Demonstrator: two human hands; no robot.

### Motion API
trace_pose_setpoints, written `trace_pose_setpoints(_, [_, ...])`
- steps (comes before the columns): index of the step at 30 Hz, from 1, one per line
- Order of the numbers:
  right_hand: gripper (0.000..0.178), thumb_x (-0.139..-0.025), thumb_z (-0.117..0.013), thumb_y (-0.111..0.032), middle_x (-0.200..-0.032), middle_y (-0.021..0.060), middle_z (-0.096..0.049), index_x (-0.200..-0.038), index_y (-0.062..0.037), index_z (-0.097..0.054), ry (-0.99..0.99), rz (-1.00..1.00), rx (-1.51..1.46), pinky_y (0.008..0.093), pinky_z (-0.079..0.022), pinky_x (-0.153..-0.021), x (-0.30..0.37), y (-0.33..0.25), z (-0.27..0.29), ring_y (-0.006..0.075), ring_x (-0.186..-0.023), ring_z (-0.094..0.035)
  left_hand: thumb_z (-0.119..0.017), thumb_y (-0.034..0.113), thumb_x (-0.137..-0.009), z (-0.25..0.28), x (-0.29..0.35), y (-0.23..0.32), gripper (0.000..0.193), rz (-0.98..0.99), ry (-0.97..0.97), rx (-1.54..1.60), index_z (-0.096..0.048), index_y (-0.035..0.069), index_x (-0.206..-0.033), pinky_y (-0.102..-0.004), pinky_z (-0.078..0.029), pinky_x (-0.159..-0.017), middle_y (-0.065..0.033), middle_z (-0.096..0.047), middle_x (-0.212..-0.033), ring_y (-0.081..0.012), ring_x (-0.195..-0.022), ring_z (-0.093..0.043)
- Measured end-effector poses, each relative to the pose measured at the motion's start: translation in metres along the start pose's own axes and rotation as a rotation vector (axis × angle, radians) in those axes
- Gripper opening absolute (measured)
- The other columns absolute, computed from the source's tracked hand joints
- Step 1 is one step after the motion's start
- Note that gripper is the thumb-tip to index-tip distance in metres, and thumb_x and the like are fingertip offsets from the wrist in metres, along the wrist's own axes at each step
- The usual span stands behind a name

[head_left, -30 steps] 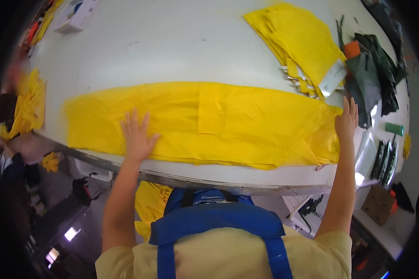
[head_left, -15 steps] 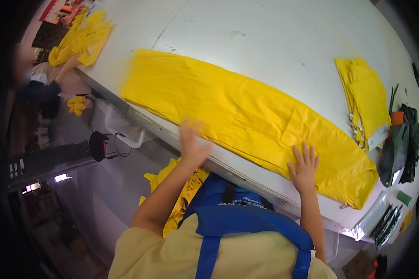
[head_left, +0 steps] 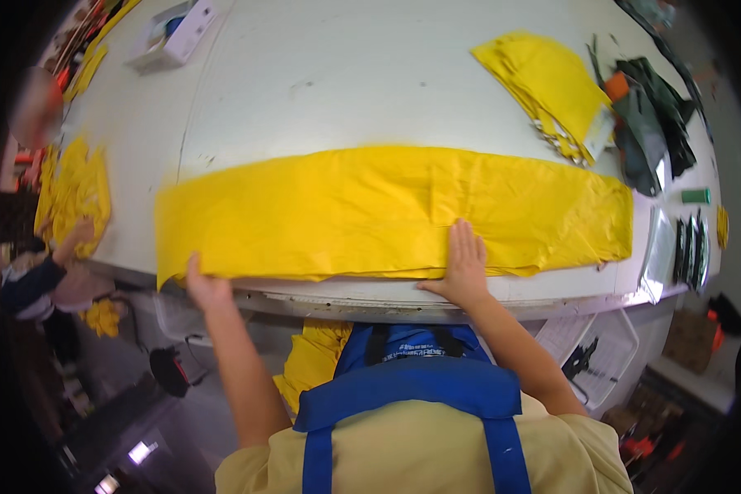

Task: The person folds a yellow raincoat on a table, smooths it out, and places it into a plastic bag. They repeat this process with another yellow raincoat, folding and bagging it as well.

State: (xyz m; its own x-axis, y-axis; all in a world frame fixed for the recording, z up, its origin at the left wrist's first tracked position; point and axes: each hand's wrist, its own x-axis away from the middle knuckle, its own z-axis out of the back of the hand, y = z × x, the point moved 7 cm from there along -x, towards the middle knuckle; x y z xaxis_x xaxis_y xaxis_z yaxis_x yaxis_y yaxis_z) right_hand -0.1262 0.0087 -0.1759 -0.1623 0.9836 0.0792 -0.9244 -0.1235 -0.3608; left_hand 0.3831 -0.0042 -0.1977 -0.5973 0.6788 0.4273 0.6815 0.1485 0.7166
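Note:
A long folded piece of yellow fabric (head_left: 305,214), smooth and slightly shiny, lies across the white table close to its near edge. It has a stitched flap-like patch right of its middle. At its near left corner, my left hand (head_left: 210,288) grips the edge, with some fingers hidden by the cloth. My right hand (head_left: 467,272) rests flat near the lower edge, right of the middle, fingers stretched out and thumb pointing left.
Beyond the right end lie a yellow folded bundle (head_left: 552,90), dark green pieces (head_left: 646,123) and a green roll (head_left: 696,196). A white box (head_left: 173,37) stands far left. Another person (head_left: 37,280) handles yellow cloth (head_left: 74,193) at the left. More yellow cloth (head_left: 313,358) lies below the table edge.
My view has turned, so the fabric now lies nearly level. My left hand has moved left to the fabric's near left corner and taken hold there. My right hand stays flat on the cloth.

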Motion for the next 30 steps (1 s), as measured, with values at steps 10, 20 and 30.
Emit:
trace_pose_setpoints(10, [0.07,-0.077,-0.065,-0.022,-0.142,0.0191,-0.037,-0.137,-0.0002,-0.036,0.106,0.263,-0.443,0.0463,-0.025,-0.109,0.021,-0.06,-0.04,0.0338,-0.134,-0.033,-0.06,0.013,-0.08,-0.384,0.252,0.062,0.051,-0.631,-0.581,-0.285,-0.049,-0.007,-0.125,-0.0395,-0.047,-0.091,-0.02,-0.057,-0.117,-0.0298,-0.104,-0.058])
trace_pose_setpoints(20, [0.05,-0.086,-0.058,-0.029,-0.13,0.0237,-0.048,-0.126,-0.0009,-0.051,0.005,0.286,-1.073,0.0439,-0.03,-0.106,0.023,-0.067,-0.077,0.0379,-0.124,-0.042,-0.051,0.007,-0.081,-0.457,0.507,-0.368,0.051,-0.798,-1.923,-0.846,-0.043,0.004,-0.131,-0.0431,-0.041,-0.096,-0.0294,-0.053,-0.117,-0.0417,-0.11,-0.051])
trace_pose_setpoints(30, [0.064,-0.082,-0.063,-0.028,-0.137,0.0237,-0.042,-0.137,-0.0043,-0.039,-0.266,0.309,-0.903,0.043,-0.029,-0.108,0.009,-0.046,-0.04,0.0359,-0.129,-0.038,-0.065,0.023,-0.078,-0.305,0.37,-0.314,0.057,-0.993,-1.844,-1.503,-0.049,0.014,-0.132,-0.0481,-0.032,-0.102,-0.0159,-0.046,-0.131,-0.0355,-0.122,-0.042])
